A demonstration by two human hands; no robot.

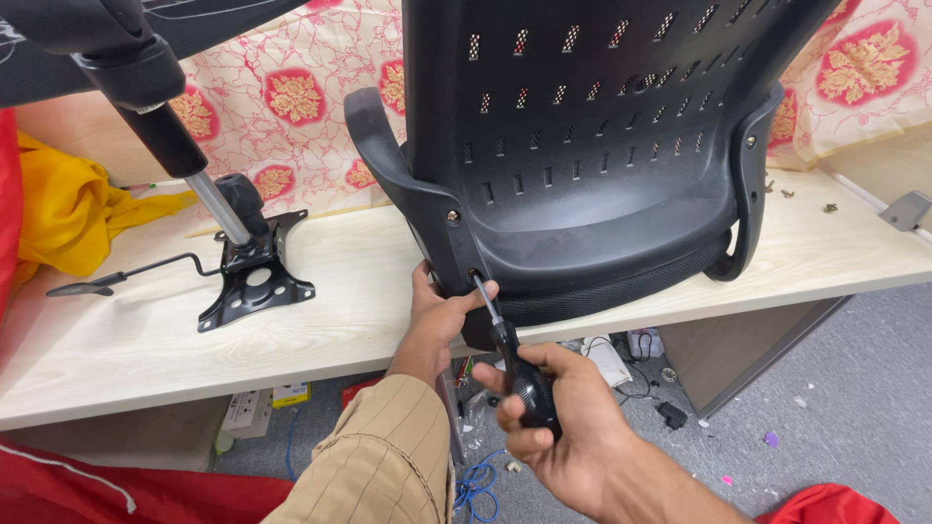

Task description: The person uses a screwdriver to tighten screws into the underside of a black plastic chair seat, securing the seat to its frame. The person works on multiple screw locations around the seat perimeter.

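My right hand [558, 422] is wrapped tight around the black handle of a screwdriver [513, 367], fingers curled under and thumb laid over the top, so I can twist it without the tool wobbling. The shaft slants up and to the left, and its tip sits in a lower screw [474, 276] on the left side of the chair back [592, 146], just where the armrest [388, 160] bracket meets the black plastic shell. My left hand [437, 315] is closed on that lower edge of the armrest bracket, fingers behind the plastic and the thumb stretched out to touch the shaft near the tip; I hold it that way to keep the bracket pressed against the shell and to steady the tip in the screw head. Another screw [452, 216] shows a little higher on the same bracket. The chair stands upright on the pale wooden table [126, 340], near its front edge, with its seat cushion [621, 286] resting on the boards, which puts the screw within easy reach of both hands. Well to the left on the same table lies the black metal seat plate [254, 281] with its lever, and the gas cylinder [184, 146] leans up from it. A yellow cloth [68, 209] is bunched at the far left, and a red and cream patterned cloth [291, 97] hangs behind the table.
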